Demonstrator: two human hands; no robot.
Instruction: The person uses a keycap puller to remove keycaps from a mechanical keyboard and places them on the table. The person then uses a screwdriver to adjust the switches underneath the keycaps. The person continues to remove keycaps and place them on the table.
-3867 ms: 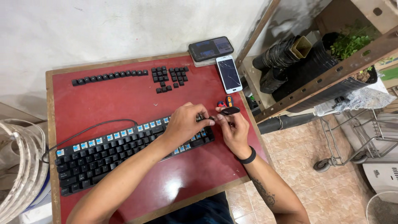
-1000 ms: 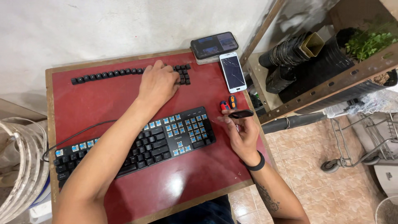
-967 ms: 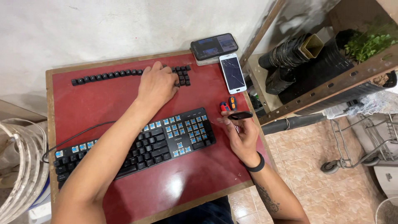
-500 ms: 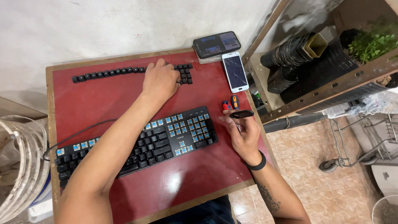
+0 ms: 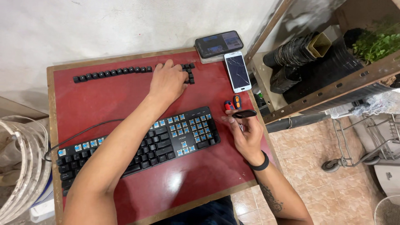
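A wooden shelf unit (image 5: 333, 87) stands at the right of the bench (image 5: 104, 100), and its compartment holds black corrugated pipes (image 5: 300, 52) lying on their sides, with a green leafy plant (image 5: 377, 41) behind them. At the far left a coil of clear tubing (image 5: 21, 166) rests beside the bench edge.

The red-topped bench carries a black mechanical keyboard (image 5: 137, 152) set at a slant, many of its caps pulled off so that blue switches show along the left end and the right block. Its cable (image 5: 79, 133) loops off the left side. The left forearm lies across the keyboard's middle and covers part of it. Along the far edge runs a row of loose black keycaps (image 5: 110, 73), with a small cluster (image 5: 189, 73) further right. Two phones lie at the far right corner: a dark one (image 5: 219, 43) set crosswise, and a white one with a cracked screen (image 5: 238, 71) just beside it. Two small screwdriver handles, red and orange (image 5: 233, 103), sit near the right edge.

The left hand (image 5: 168, 83) rests palm down between the row and the cluster, fingers curled down onto the keycaps there; whether it grips one cannot be told. The right hand (image 5: 248, 133) hovers beside the keyboard's right end, its fingers pinched around a black keycap puller (image 5: 244, 113). A black band (image 5: 261, 163) circles that wrist.
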